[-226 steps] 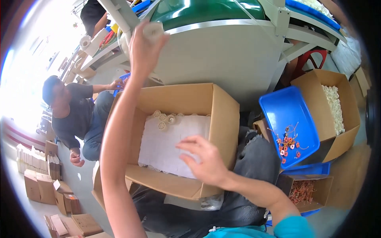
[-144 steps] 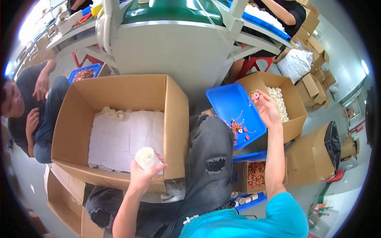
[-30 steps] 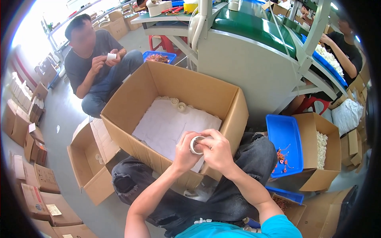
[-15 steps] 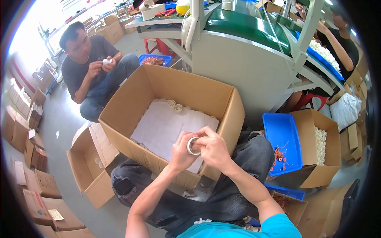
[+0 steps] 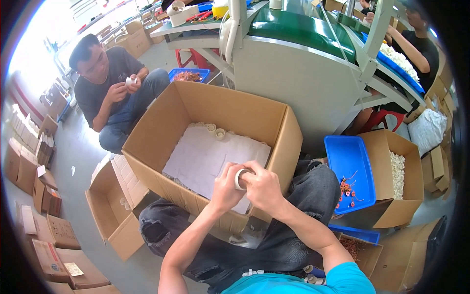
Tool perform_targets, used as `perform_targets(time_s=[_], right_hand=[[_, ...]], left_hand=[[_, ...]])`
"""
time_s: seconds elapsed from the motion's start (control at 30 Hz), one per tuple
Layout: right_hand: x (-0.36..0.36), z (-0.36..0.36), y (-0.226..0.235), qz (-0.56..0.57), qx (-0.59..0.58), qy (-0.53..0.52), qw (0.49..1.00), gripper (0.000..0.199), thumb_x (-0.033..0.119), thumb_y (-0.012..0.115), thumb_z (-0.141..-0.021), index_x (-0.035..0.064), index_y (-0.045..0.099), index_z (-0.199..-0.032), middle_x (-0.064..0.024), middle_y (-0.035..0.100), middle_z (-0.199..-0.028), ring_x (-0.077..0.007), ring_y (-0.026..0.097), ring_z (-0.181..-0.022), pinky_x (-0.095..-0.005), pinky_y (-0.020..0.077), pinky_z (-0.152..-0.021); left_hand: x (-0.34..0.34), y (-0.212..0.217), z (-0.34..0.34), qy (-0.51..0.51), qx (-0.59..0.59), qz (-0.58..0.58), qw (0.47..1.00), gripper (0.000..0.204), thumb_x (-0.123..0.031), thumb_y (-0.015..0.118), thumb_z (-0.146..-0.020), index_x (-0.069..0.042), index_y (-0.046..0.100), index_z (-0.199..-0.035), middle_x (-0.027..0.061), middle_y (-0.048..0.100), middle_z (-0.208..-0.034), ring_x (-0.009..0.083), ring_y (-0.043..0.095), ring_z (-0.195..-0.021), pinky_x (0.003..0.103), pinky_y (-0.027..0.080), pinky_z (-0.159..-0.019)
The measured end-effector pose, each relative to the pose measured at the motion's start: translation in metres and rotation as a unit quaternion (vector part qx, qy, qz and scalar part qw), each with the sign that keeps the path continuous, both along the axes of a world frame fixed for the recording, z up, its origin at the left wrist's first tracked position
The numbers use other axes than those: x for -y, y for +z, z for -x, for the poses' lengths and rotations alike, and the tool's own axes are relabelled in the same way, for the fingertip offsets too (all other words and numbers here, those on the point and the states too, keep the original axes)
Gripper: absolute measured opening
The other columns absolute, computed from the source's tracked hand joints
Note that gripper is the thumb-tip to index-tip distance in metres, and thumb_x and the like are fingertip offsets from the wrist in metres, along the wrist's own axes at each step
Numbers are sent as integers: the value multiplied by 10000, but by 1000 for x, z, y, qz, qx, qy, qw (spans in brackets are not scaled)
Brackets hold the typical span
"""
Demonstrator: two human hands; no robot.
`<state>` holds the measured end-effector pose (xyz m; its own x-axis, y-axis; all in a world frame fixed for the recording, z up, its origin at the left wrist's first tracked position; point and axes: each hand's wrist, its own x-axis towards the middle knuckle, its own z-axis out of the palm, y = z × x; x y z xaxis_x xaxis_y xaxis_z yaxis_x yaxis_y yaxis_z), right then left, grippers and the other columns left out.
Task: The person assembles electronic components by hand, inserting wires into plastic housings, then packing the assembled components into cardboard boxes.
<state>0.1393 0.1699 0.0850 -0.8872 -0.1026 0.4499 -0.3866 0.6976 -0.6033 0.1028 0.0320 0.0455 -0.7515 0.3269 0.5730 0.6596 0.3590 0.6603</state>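
Change since half a second ago: both hands have drifted slightly toward 5 o'clock across the frame, still joined on the same part, while the seated co-worker at 10 o'clock keeps working a like piece. Item in hand: one small white ring-shaped plastic cap [image 5: 239,178], held above the near wall of the large open cardboard carton [image 5: 286,142], just inside its rim. Left hand [image 5: 225,185]: fingers curled, gripping the cap from its 9 o'clock side. Right hand [image 5: 263,187]: closed over the cap from 3 o'clock, thumb and forefinger pressed at its mouth; whether a second piece sits under those fingertips cannot be told. Carton contents: white paper liner sheet [image 5: 210,157] over the fill, with a few white caps [image 5: 216,131] resting at the far edge, 12 o'clock. At 3 o'clock of the hands: blue plastic tray [image 5: 348,161] holding orange and red small parts [image 5: 347,187], touching a smaller carton of white pieces [image 5: 397,169]. Step judged: fitting or seating something into the cap, mid-way. Next move would call for a firm squeeze, then a short reach toward 11 o'clock to lay the cap on the liner.
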Motion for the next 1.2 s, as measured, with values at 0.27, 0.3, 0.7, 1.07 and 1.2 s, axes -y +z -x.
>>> perform_targets(time_s=[0.27,0.3,0.7,1.07,1.2], right_hand=[[-6,12,-1,172,103,68,977,155,5,677,-756,32,750,-891,-112,642,-1038,-274,667,-923,-363,546,-801],[-6,10,-1,172,103,67,977,155,5,677,-756,32,750,-891,-112,642,-1038,-274,667,-923,-363,546,-801],[2,7,1,102,19,32,994,156,33,653,-729,57,748,-850,-63,669,-1020,-282,672,-867,-389,536,-756],[-8,9,-2,159,93,54,981,182,84,661,-771,94,777,-911,-94,683,-1036,-280,666,-912,-384,524,-801],[-5,2,4,34,-6,-10,999,168,104,670,-773,89,777,-901,-96,688,-1033,-284,649,-967,-392,506,-846]], left_hand=[[1,2,-1,10,-26,-58,998,494,0,815,-653,-49,565,-1077,148,626,-993,331,670,-833,381,559,-685],[1,1,-2,9,-25,-58,998,494,0,815,-653,-49,565,-1077,148,626,-993,331,670,-833,381,559,-685],[-3,-1,0,19,-18,-97,995,363,58,759,-695,-26,576,-997,123,609,-939,257,622,-818,333,506,-698],[-3,3,-3,18,-27,-67,997,419,45,771,-672,-26,565,-1029,135,611,-964,291,627,-839,355,515,-711],[-4,0,-1,29,-25,-37,999,475,27,790,-667,-45,567,-1080,145,615,-1018,332,652,-846,381,543,-706]])
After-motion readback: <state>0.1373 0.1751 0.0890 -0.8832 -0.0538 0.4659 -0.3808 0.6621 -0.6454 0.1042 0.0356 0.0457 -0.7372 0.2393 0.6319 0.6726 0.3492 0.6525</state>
